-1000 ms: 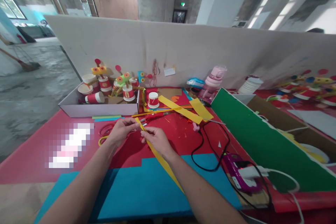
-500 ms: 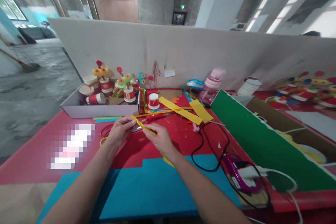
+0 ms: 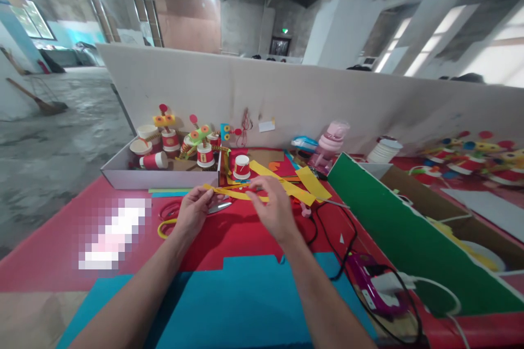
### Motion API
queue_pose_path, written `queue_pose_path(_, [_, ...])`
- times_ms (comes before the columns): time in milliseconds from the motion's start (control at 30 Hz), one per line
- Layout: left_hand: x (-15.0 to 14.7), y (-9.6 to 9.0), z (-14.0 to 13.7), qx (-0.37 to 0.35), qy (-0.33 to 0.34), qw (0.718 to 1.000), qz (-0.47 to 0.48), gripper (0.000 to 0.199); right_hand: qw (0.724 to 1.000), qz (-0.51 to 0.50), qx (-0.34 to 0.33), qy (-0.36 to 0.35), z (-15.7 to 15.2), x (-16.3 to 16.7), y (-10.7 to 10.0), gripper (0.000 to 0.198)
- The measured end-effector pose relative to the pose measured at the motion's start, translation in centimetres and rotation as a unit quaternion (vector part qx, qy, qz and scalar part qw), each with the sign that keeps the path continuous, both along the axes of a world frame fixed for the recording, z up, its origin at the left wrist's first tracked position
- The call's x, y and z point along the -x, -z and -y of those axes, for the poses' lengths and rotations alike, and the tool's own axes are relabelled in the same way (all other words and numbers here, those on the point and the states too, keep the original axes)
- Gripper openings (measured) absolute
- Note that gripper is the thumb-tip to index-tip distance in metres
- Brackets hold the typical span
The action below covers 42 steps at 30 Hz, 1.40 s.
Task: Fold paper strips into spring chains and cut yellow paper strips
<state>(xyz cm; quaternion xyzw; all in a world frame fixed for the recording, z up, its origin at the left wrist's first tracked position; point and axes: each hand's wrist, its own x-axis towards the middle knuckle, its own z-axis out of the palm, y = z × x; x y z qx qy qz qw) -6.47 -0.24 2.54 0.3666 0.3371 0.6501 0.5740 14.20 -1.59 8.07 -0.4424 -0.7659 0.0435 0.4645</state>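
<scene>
A narrow yellow paper strip (image 3: 233,194) runs between my hands above the red tabletop. My left hand (image 3: 195,207) pinches its left end between thumb and fingers. To the right, my right hand (image 3: 275,208) has its thumb and fingers apart around the strip's other stretch, and the strip's far end is partly hidden there. Beside and below my left hand lie scissors with a yellow handle (image 3: 164,228) and a silver blade (image 3: 221,208). Wider yellow paper strips (image 3: 313,182) rest beyond my right hand. A red and white paper cup (image 3: 241,167) stands upside down behind the strip.
A white box (image 3: 159,179) at back left holds paper-cup figures. Blue sheet (image 3: 229,305) covers the front edge. On the right are a green board (image 3: 393,234), a purple device (image 3: 374,286) with cables, and a pink bottle (image 3: 329,144). A white partition (image 3: 278,92) stands behind.
My right hand has moved right and slightly up, away from my left hand, and its fingers have parted. More of the strip shows between the hands. The view has tilted up slightly.
</scene>
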Motion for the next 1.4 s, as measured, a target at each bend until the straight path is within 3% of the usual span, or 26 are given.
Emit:
queue_pose_path(133, [-0.5, 0.7, 0.1, -0.018, 0.014, 1.0, -0.018, 0.024, 0.998, -0.047, 0.025, -0.029, 0.4, 4.0, 3.0, 0.008])
queue_pose_path(300, [-0.6, 1.6, -0.2, -0.046, 0.058, 0.997, -0.02, 0.019, 0.995, -0.065, 0.064, -0.048, -0.4, 3.8, 4.8, 0.005])
queue_pose_path(600, [-0.9, 1.2, 0.1, -0.056, 0.1, 0.993, -0.034, 0.014, 0.996, -0.032, 0.05, -0.062, -0.1, 2.7, 5.0, 0.004])
queue_pose_path(800, [-0.2, 1.5, -0.5, -0.036, 0.056, 0.996, -0.062, 0.017, 0.998, -0.005, 0.037, -0.049, -0.3, 2.5, 5.4, 0.011])
queue_pose_path(1067, [0.1, 2.2, -0.8, -0.064, 0.08, 0.994, -0.048, 0.013, 0.998, 0.008, -0.014, -0.054, -0.1, 2.8, 5.2, 0.01])
queue_pose_path(1400, [-0.1, 2.1, -0.7, -0.063, 0.073, 0.993, -0.065, 0.014, 0.998, -0.034, -0.02, -0.057, -0.2, 2.8, 5.4, 0.008])
